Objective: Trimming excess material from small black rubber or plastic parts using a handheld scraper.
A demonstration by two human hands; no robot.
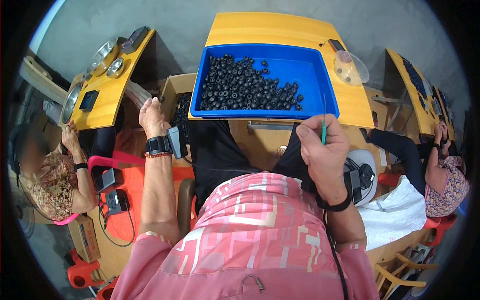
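My right hand [325, 150] is closed round a thin tool with a green handle [323, 132]. Its fine, needle-like tip points up toward the right end of a blue tray [310, 75]. Many small round black pieces with holes [245, 85] are heaped in the tray's left and middle. To the left of the tray, my left hand [152, 120] is raised beside a cardboard box [172, 85] that holds more black pieces. Its fingers are curled together; a small dark spot shows by the fingertips, too small to name.
The tray stands on a yellow table [270, 27], with a clear plastic bowl [350, 68] at its right. People sit at tables on both sides. Metal bowls [115, 67] stand on the left table. A red stool [122, 225] and white sack [395, 210] flank me.
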